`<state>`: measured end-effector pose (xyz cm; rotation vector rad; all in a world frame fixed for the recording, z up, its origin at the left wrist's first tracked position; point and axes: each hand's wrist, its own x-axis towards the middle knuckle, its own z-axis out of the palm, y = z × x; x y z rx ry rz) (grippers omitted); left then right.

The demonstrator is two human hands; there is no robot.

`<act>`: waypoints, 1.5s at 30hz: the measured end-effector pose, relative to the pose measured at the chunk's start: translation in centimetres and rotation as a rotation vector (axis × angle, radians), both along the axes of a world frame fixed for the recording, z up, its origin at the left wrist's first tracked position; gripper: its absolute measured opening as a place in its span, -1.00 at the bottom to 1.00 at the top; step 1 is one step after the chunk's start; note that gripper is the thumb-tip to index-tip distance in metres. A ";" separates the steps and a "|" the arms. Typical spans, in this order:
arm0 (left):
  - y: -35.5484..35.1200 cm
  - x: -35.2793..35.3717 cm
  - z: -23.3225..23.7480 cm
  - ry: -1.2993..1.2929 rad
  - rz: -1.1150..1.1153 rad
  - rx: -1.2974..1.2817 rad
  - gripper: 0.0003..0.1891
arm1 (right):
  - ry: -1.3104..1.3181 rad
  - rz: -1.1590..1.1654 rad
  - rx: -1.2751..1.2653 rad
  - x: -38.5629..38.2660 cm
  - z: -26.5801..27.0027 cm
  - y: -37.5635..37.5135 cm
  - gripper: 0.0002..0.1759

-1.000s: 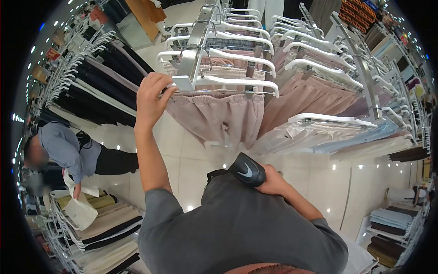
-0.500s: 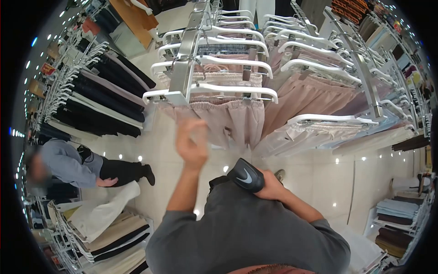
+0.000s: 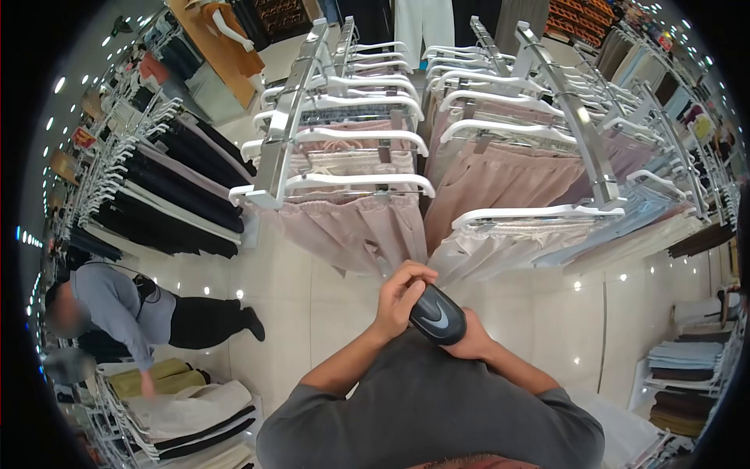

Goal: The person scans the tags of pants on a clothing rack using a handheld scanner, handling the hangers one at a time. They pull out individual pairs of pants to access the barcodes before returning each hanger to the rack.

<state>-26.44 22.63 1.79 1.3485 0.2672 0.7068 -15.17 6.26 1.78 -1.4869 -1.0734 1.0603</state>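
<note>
My right hand point(image 3: 470, 338) is wrapped round a black handheld device point(image 3: 440, 316) with a grey curved mark on its rounded top, held in front of my chest. It looks like a barcode scanner, but its underside is hidden. My left hand point(image 3: 400, 301) is at the far end of the same device, fingers together and bent over that end, thumb alongside. Just beyond my hands, pale pink trousers point(image 3: 351, 227) hang from a white hanger point(image 3: 359, 184) at the front of a metal rail. Cream trousers point(image 3: 516, 242) hang from another white hanger to the right.
Metal rail arms point(image 3: 293, 117) jut towards me, carrying several hung trousers. Dark trousers point(image 3: 164, 187) hang on a left rack. At lower left, a person point(image 3: 125, 301) reaches to a low rack with pale trousers point(image 3: 195, 406). Folded clothes point(image 3: 683, 356) lie on shelves at right.
My left hand has come down and right from in front of the pink trousers to the device's far end. The device has shifted slightly right and down. The person at left has reached down.
</note>
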 end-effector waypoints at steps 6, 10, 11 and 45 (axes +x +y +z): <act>-2.2 2.5 1.4 0.004 -0.189 -0.005 -0.63 | -0.035 -0.039 0.031 2.0 0.2 -2.7 -0.59; -3.6 4.4 1.4 -0.031 -0.290 -0.007 -0.64 | -0.027 -0.069 0.036 3.2 0.3 -4.5 -0.56; -3.8 4.9 1.4 -0.031 -0.295 -0.002 -0.64 | -0.022 -0.105 0.037 3.4 0.6 -4.8 -0.57; -14.9 15.8 0.7 -0.082 -0.133 0.390 -0.51 | 0.006 -0.012 0.145 15.9 -2.0 -15.4 -0.54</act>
